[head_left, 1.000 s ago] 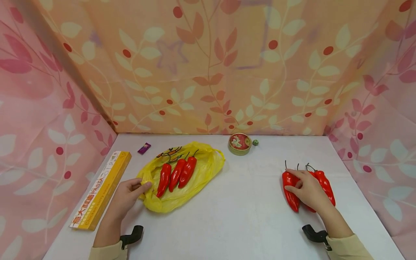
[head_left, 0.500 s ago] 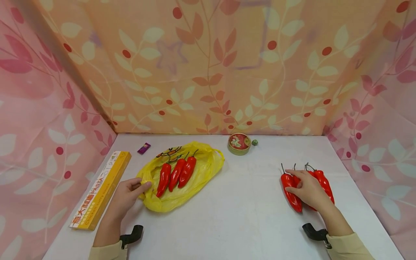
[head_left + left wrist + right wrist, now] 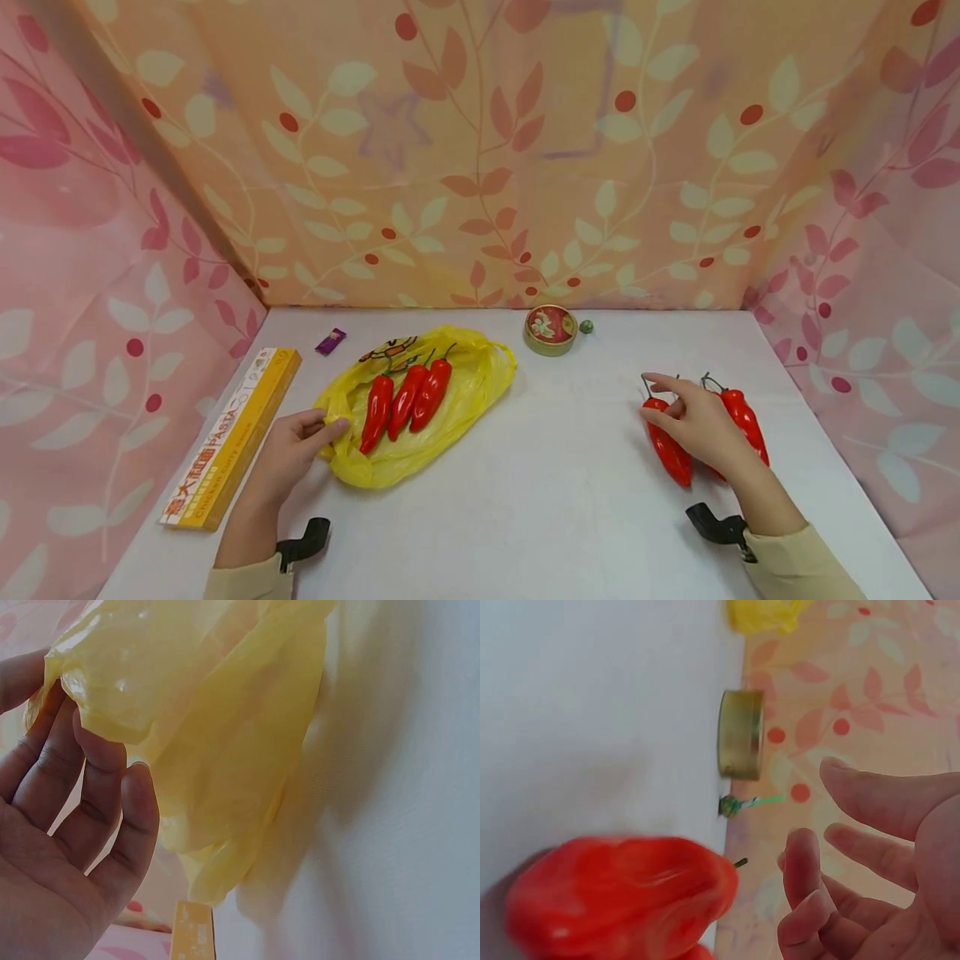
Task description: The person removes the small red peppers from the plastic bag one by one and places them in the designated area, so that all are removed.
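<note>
My left hand (image 3: 292, 454) pinches the near-left edge of a yellow plastic bag (image 3: 483, 371); in the left wrist view the thin film (image 3: 240, 727) passes between thumb and fingers. Several red chili peppers are about: three, including the leftmost one (image 3: 377, 414), lie on the bag, stems pointing away. On the right, my right hand (image 3: 701, 425) hovers over another group, beside a pepper (image 3: 670, 446) whose stem is near the fingertips. Its thumb and fingers (image 3: 802, 862) are apart with nothing between them. A far-right pepper (image 3: 745, 423) shows past the hand, which partly hides others.
A yellow pasta box (image 3: 236, 442) lies along the left side. Towards the back are a purple-wrapped sweet (image 3: 330, 341), a round red-and-gold tin (image 3: 551, 331) and a small green wrapped lollipop (image 3: 730, 805). Patterned cloth walls (image 3: 480, 167) enclose the white table (image 3: 540, 508).
The right hand's thumb and forefinger have spread and shifted slightly left. The pepper beside them has tilted, its stem end swinging left. The left hand keeps its grip on the bag.
</note>
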Motion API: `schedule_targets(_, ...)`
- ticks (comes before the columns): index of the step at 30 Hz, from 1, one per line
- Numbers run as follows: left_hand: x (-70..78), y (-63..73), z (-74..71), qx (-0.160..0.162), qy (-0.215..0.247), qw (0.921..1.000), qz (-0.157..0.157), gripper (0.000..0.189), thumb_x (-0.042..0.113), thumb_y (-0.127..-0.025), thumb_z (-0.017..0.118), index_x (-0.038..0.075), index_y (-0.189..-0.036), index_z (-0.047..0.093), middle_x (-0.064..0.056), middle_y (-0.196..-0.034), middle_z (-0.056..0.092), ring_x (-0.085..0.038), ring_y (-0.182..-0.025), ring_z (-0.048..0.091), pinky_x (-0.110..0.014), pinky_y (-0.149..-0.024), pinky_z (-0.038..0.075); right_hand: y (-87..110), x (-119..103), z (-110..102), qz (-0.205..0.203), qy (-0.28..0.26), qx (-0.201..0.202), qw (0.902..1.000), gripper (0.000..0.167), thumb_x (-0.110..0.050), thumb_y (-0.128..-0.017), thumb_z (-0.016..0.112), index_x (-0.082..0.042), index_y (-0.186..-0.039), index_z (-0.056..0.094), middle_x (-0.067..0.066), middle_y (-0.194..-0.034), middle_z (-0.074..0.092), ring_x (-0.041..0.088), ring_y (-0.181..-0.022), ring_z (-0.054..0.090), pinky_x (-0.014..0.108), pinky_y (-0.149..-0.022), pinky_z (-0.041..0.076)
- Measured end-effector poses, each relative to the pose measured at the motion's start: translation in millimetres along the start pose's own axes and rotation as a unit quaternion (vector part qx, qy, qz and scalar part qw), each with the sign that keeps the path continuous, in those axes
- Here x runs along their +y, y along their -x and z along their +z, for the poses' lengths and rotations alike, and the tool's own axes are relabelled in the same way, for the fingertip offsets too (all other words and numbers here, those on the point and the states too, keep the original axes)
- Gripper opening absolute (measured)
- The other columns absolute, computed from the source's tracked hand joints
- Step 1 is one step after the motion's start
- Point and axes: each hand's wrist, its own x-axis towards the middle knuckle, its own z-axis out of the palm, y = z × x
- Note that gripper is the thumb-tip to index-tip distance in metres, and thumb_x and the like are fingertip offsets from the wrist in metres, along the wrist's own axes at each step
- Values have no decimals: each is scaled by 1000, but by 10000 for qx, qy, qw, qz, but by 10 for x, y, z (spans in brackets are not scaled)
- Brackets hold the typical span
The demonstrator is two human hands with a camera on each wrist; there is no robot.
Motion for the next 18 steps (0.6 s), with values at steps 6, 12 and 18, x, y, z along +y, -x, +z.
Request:
schedule_targets(6, 8, 6, 3, 3, -8, 10000, -32, 44, 39, -94, 71, 0, -114, 68, -5, -90, 69, -16, -81, 57, -25, -70, 53, -117, -198, 49, -141, -166, -47, 9998, 66, -41, -92, 73, -16, -148, 50, 19, -130, 64, 24, -93, 67, 26, -66, 57)
schedule_targets(12, 10, 8, 1, 0, -23, 10000, -82, 46, 40, -94, 71, 0, -117, 68, -5, -93, 71, -16, -82, 58, -23, -72, 54, -189, -354, 191, -318, -476, -162, 9982, 62, -36, -91, 75, -18, -146, 52, 16, -129, 65, 22, -94, 65, 25, -65, 56)
schedule_targets(18, 10, 12, -2, -18, -14, 10000, -33, 48, 41, -94, 71, -1, -119, 68, -5, -95, 71, -15, -83, 59, -22, -73, 54, -283, -595, 333, -523, -645, -208, 9963, 60, -33, -90, 77, -20, -144, 55, 13, -128, 67, 20, -95, 66, 26, -70, 55)
